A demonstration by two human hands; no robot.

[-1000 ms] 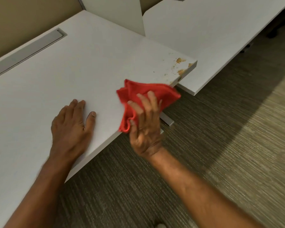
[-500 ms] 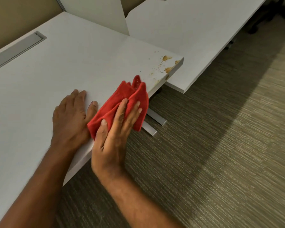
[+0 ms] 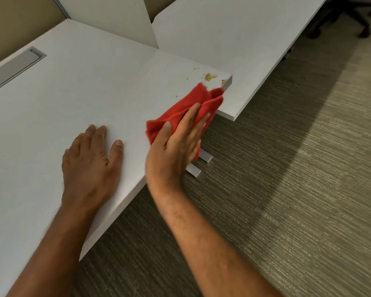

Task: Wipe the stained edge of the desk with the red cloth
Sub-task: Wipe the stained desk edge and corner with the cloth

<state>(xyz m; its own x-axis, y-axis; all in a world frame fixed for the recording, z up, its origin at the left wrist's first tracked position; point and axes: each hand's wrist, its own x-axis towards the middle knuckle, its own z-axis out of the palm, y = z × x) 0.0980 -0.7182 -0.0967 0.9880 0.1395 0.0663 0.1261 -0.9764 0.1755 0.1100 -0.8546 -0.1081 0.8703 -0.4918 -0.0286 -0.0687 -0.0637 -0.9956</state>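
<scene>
A white desk (image 3: 77,88) fills the left of the head view. Brown stains (image 3: 210,77) mark its far right corner along the front edge. My right hand (image 3: 176,142) presses a crumpled red cloth (image 3: 193,108) against the desk's front edge, fingers flat over the fabric. The cloth's far tip lies just below the stains and touches the corner. My left hand (image 3: 90,161) rests flat on the desk top, palm down, fingers spread, a little left of the cloth.
A second white desk (image 3: 234,35) adjoins beyond the stained corner, with a white divider panel (image 3: 116,16) behind. Metal desk feet (image 3: 198,166) stand on the grey carpet (image 3: 287,189) under the edge. A chair base (image 3: 347,13) sits far right. A cable slot (image 3: 13,67) lies at left.
My right hand has slid the red cloth along the desk edge toward the stained corner, after first pulling it back toward my left hand. My left hand stays flat on the desk.
</scene>
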